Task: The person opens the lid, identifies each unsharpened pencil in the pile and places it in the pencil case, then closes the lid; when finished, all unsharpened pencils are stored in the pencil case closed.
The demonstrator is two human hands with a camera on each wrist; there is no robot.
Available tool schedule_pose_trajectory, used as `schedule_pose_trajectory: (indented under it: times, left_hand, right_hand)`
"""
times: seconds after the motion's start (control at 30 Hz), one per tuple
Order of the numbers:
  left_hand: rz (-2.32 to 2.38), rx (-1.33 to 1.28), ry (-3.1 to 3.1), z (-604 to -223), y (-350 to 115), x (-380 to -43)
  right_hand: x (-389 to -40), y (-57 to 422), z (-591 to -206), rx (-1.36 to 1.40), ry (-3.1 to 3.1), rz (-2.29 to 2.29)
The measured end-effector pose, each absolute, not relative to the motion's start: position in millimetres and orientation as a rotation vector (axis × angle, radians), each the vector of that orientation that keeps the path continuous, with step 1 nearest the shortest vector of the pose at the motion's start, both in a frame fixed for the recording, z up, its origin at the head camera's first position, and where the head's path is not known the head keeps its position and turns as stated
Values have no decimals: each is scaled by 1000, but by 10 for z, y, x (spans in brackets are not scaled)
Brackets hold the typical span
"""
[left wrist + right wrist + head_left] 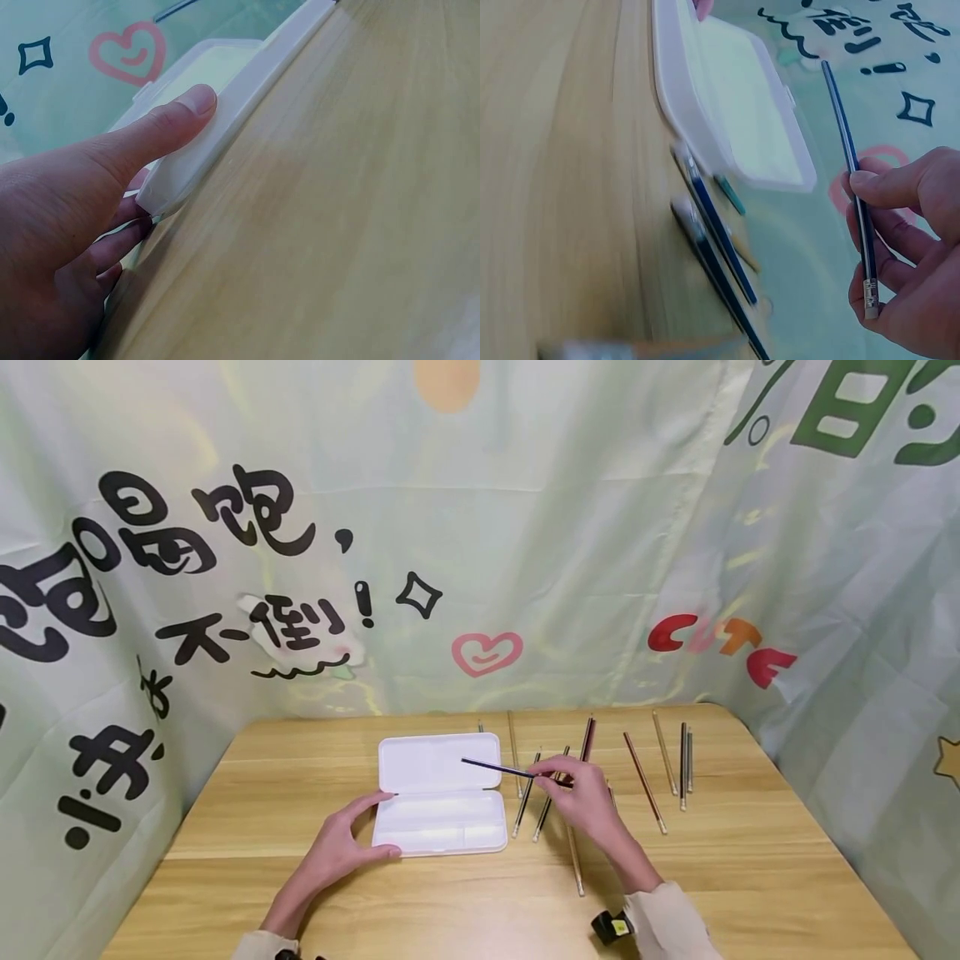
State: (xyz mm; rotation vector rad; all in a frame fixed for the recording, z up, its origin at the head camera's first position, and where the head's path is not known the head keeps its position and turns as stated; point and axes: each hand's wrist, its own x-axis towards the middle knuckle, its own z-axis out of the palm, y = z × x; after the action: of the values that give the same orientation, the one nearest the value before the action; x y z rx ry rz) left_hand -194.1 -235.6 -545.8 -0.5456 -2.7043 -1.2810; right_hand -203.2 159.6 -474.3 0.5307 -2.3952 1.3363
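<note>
A white plastic pencil case (438, 766) lies open on the table, its lid folded back and its tray (420, 810) facing up. No pencils show inside. My left hand (343, 845) holds the case's left end, the thumb at the front edge and fingers round the far side, as the left wrist view also shows. Between thumb and fingers, my right hand (588, 797) pinches a dark pencil (495, 767) above the table, right of the case. Its eraser end (871, 300) lies near my palm, while the other end points left over the lid.
Several pencils lie scattered right of the case, among them a dark pencil (527, 795), a red-brown pencil (645, 783) and a natural wood pencil (574, 860). A printed cloth (555, 568) hangs behind and beside the wooden table (465, 914).
</note>
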Motion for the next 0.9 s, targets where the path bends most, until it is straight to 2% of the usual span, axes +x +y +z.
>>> schedule_pose_trajectory:
  times: [0.53,0.9]
  left_hand:
    - [-1254,-524,-2713,-5459,-2348,-1965]
    - [-1259,-519,-2719,-5459,-2338,-1961]
  right_hand:
    - [-2155,879,-4914,651,-2522,1373]
    - [-2141,612,-5088,778,-2632,1330]
